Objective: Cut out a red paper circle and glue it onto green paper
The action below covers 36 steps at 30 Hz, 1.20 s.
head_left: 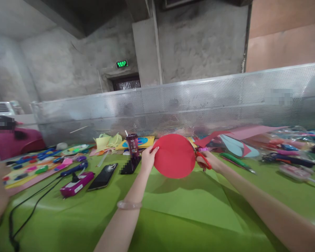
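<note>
My left hand pinches the left edge of a round red paper disc, thumb on top. The disc is held up above the table, tilted toward me. My right hand is closed round the handles of red-handled scissors. Their blades sit at the disc's upper right edge, where a strip of red paper trails off to the right. Below the disc lies a green paper sheet on the green tabletop.
Left of my arm are a black phone, a purple power strip with cables, and a dark drink cup. A green-handled craft knife and a glue gun lie right. A metal mesh panel stands behind; another person is at far left.
</note>
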{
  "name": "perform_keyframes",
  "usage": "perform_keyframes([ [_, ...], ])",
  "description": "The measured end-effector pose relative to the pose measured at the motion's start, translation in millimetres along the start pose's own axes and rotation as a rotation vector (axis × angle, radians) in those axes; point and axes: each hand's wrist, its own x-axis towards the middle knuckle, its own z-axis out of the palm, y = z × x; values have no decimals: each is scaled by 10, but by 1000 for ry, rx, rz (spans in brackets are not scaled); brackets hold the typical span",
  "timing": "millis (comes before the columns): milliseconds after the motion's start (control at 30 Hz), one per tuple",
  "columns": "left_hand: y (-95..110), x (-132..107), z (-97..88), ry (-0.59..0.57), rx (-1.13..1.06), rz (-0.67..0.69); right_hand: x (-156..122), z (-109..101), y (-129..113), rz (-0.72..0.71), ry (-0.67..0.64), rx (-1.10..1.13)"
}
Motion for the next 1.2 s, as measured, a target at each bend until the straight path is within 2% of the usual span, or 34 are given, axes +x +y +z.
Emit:
perform_keyframes([
  [1200, -18, 6, -2, 5, 30, 2, -4, -16, -5, 27, 59, -73],
])
